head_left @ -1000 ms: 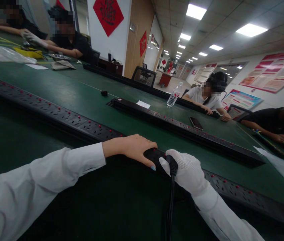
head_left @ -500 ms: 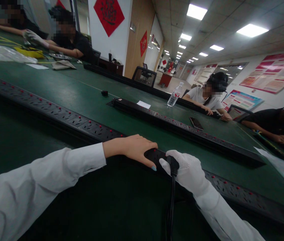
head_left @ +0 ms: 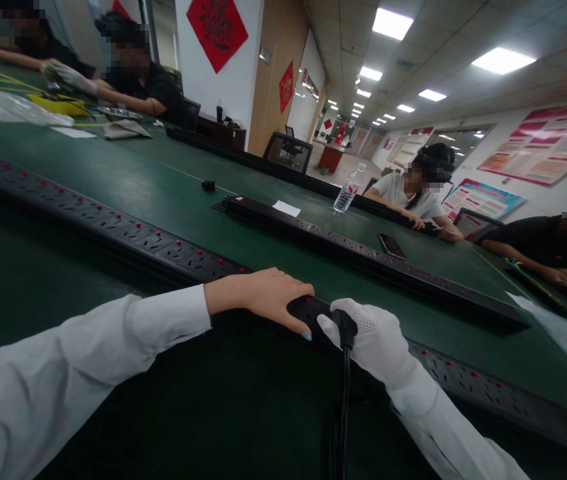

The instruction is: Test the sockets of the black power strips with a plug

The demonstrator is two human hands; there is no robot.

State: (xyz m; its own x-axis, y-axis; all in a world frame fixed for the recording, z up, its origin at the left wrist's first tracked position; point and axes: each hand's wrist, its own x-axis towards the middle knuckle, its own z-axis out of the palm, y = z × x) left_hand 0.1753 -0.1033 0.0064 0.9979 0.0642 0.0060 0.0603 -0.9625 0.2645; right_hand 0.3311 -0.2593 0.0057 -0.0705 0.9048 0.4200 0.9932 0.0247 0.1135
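Observation:
A long black power strip (head_left: 138, 233) with red dots along its sockets crosses the green table at a slant. My left hand (head_left: 271, 297), bare, lies over the strip with thumb on the near side and fingers over the far side, gripping it. Just to the right, my right hand (head_left: 376, 333) wears a white dotted glove and is closed round a black plug (head_left: 346, 327). The plug is at the strip's top face; its prongs are hidden. From it a black cable (head_left: 344, 407) hangs down toward me.
A second power strip (head_left: 363, 257) lies beyond, with a white paper (head_left: 286, 209), a water bottle (head_left: 348, 189) and a phone (head_left: 391, 245) nearby. A small black object (head_left: 208, 185) sits on the table (head_left: 163, 180). Several people work around the far sides. Clear plastic (head_left: 558, 330) lies at right.
Both my hands, the plug and the strip stay practically where they were. At the far left, a co-worker's gloved hands have shifted slightly.

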